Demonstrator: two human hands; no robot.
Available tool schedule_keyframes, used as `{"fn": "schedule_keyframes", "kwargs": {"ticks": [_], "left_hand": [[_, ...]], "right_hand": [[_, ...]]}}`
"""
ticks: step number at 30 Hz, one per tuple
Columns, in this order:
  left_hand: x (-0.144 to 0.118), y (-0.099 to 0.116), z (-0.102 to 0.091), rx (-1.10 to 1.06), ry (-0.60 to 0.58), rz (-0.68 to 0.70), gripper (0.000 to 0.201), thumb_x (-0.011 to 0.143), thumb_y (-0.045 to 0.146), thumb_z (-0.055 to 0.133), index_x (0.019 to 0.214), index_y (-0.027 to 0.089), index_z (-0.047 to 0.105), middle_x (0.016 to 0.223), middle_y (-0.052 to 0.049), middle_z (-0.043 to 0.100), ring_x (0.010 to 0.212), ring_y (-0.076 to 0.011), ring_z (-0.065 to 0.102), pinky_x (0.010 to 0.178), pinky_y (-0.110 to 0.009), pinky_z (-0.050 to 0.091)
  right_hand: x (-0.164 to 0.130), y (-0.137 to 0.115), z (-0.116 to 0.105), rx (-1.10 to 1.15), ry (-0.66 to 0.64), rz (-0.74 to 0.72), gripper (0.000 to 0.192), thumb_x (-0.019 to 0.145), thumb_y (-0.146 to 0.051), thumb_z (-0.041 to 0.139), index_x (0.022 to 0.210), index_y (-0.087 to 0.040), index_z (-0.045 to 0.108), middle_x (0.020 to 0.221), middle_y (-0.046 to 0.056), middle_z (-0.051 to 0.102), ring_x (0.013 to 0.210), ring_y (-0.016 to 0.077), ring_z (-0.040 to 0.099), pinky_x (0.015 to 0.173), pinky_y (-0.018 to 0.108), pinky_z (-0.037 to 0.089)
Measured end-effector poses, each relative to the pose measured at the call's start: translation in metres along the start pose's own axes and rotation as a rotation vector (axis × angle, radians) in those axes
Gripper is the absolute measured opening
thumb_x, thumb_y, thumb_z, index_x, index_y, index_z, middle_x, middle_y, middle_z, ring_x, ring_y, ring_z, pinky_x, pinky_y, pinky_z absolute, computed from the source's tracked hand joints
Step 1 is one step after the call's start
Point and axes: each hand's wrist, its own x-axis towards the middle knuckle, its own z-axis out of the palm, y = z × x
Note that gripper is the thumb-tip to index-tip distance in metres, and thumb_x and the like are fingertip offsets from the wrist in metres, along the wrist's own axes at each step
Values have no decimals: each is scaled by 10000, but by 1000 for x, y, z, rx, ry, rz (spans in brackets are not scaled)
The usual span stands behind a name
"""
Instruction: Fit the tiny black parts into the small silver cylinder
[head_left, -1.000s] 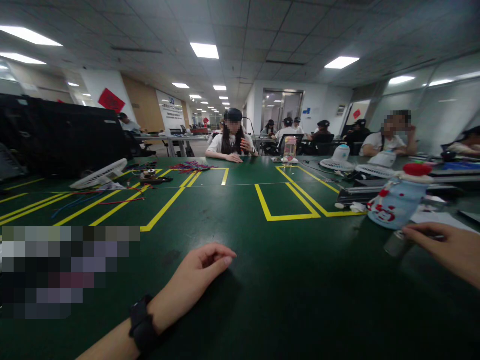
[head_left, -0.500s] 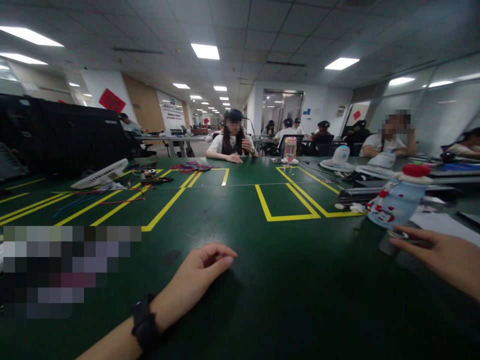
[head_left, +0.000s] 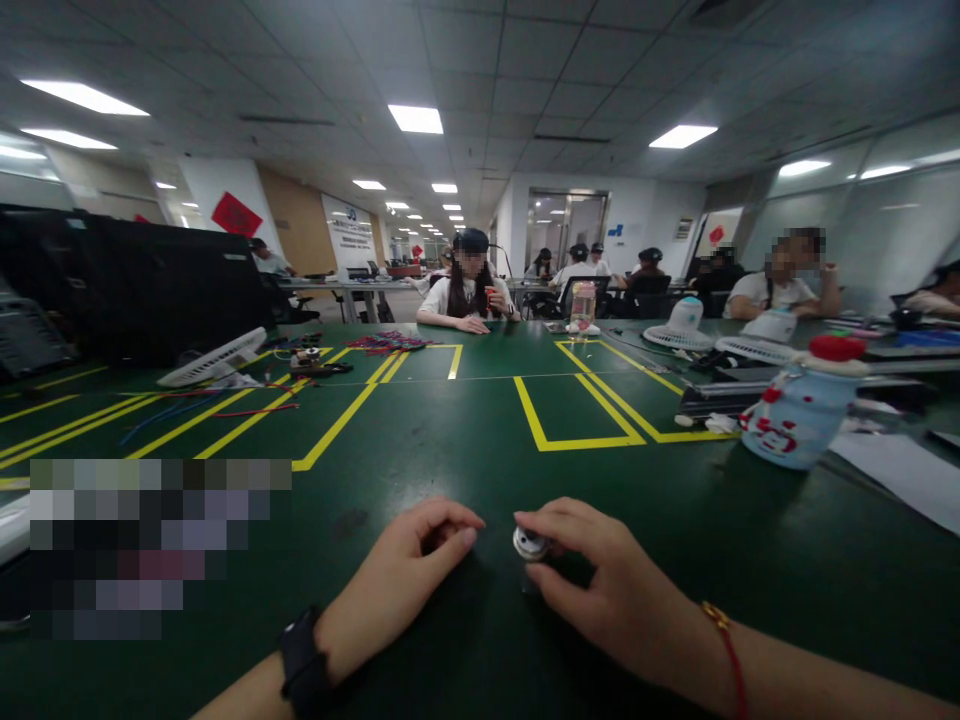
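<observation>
My right hand (head_left: 600,590) rests on the green table (head_left: 480,400) near its front edge and grips a small round silver metal part (head_left: 530,543) between thumb and fingers. My left hand (head_left: 405,580), with a black watch on the wrist, lies just left of it with its fingers curled and nothing in them. The fingertips of the two hands are a few centimetres apart.
A pale blue bottle with a red cap (head_left: 799,410) stands at the right, by white paper (head_left: 900,470). Small white fans (head_left: 214,357) (head_left: 679,325), loose red and blue wires (head_left: 225,405) and yellow tape lines mark the table. A black screen (head_left: 135,280) stands left. Several people sit opposite.
My right hand has come from beside the blue bottle at the right to the table's front middle, carrying the silver part. My left hand has stayed put.
</observation>
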Motion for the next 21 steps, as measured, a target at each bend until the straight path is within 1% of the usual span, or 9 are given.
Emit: {"fn": "schedule_keyframes", "kwargs": {"ticks": [3,5,8,11,14,17,21], "left_hand": [[-2,9,6,75,47,66,217,884,342,509,1026,230,630,935,-12,640,815,-166,574,740,-291,451],[-2,20,12,116,69,138,205,884,331,521,1038,250,629,979,-9,631,851,-164,568,765,-291,445],[0,36,21,132,71,228,171,881,312,536,999,264,649,978,-1,627,884,-161,562,792,-284,435],[6,47,27,127,81,238,126,863,267,558,908,255,675,924,3,629,864,-158,564,765,-275,433],[11,49,28,116,94,206,105,834,229,585,865,248,683,897,3,627,838,-160,568,725,-272,433],[12,45,28,112,89,190,109,827,230,590,880,246,683,894,-2,631,821,-163,571,702,-274,432],[10,40,31,93,91,194,96,825,222,590,859,223,679,864,-10,629,799,-160,573,700,-270,435]], "right_hand": [[-3,11,7,86,69,45,421,774,-231,585,1188,-243,511,1079,10,576,940,85,554,848,227,472],[-3,16,10,154,88,81,422,749,-236,614,1153,-216,497,1048,12,584,911,86,561,825,229,479],[-2,17,12,207,64,112,336,736,-245,633,1048,-198,515,996,3,590,881,87,560,793,232,478],[-1,18,13,222,51,133,320,729,-254,648,1019,-198,525,991,-3,588,891,91,554,798,241,469],[-2,20,13,245,41,142,328,725,-246,653,1026,-200,528,999,-4,586,896,91,554,802,241,466],[-2,24,15,249,37,136,351,721,-236,650,1048,-207,526,1009,-5,586,897,92,558,801,239,465],[0,28,17,287,14,117,329,733,-227,631,1043,-197,525,1008,3,596,896,94,572,803,234,467]]}}
